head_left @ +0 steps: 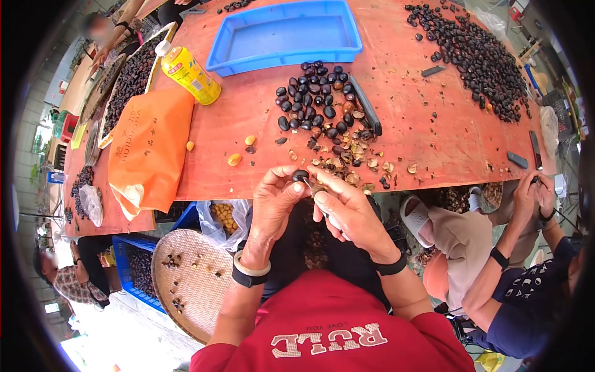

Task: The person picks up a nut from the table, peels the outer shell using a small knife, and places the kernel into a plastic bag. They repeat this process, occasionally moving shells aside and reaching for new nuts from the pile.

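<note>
My left hand pinches a dark, glossy nut between thumb and fingers, just off the table's front edge. My right hand is closed around a small knife, mostly hidden by the fingers; its thin blade meets the nut. Beyond my hands lies a pile of similar dark nuts, with pale and brown shell pieces scattered nearer to me. A long dark bar-like object borders the pile on the right.
A blue plastic tray stands behind the pile. Left are a yellow drink bottle, an orange bag and a few yellow kernels. A larger nut heap lies right. A woven tray is below left; a co-worker's hands are at right.
</note>
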The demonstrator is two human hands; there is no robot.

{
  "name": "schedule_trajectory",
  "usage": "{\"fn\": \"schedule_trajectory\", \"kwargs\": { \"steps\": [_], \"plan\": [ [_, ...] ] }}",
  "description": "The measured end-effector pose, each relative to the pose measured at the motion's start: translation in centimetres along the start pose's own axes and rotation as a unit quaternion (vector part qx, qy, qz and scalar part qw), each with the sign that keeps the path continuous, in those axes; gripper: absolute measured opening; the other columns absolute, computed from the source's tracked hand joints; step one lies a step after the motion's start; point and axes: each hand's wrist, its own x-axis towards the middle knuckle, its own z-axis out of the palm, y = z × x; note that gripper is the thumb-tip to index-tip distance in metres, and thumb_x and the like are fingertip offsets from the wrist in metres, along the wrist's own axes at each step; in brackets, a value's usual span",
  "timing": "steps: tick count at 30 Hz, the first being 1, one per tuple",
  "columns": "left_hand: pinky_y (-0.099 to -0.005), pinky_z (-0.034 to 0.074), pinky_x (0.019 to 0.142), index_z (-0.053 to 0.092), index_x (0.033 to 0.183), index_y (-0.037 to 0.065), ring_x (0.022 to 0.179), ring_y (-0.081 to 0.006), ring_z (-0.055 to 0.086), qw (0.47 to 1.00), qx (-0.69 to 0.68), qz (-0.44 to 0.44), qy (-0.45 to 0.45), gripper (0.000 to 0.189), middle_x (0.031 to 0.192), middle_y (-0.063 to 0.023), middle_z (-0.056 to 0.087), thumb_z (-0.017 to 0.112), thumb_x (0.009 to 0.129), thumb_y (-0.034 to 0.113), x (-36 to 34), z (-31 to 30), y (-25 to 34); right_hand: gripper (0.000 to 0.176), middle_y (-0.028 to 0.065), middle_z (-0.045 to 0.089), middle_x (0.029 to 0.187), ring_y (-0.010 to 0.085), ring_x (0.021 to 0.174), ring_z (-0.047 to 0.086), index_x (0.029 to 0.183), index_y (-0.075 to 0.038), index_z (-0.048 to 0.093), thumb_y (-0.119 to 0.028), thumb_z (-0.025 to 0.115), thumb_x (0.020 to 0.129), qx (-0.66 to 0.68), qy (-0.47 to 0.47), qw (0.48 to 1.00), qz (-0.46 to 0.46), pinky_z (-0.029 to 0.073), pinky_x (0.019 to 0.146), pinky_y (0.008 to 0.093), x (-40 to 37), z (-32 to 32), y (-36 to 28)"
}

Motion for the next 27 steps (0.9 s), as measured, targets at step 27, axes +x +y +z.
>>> {"fn": "schedule_trajectory", "kwargs": {
  "steps": [27],
  "plan": [
    [-0.0305,0.051,0.084,0.056,0.111,0.002,0.089,-0.0141,0.060,0.998,0.059,0.037,-0.001,0.029,0.101,-0.0065,0.061,0.065,0.084,0.002,-0.4,0.4,-0.5,0.043,-0.0005,0.051,0.070,0.0062,0.061,0.047,0.133,-0.001,0.043,-0.011,0.048,0.092,-0.070,0.061,0.989,-0.113,0.041,0.055,0.0216,0.4,0.5,2.0]
  ]
}}
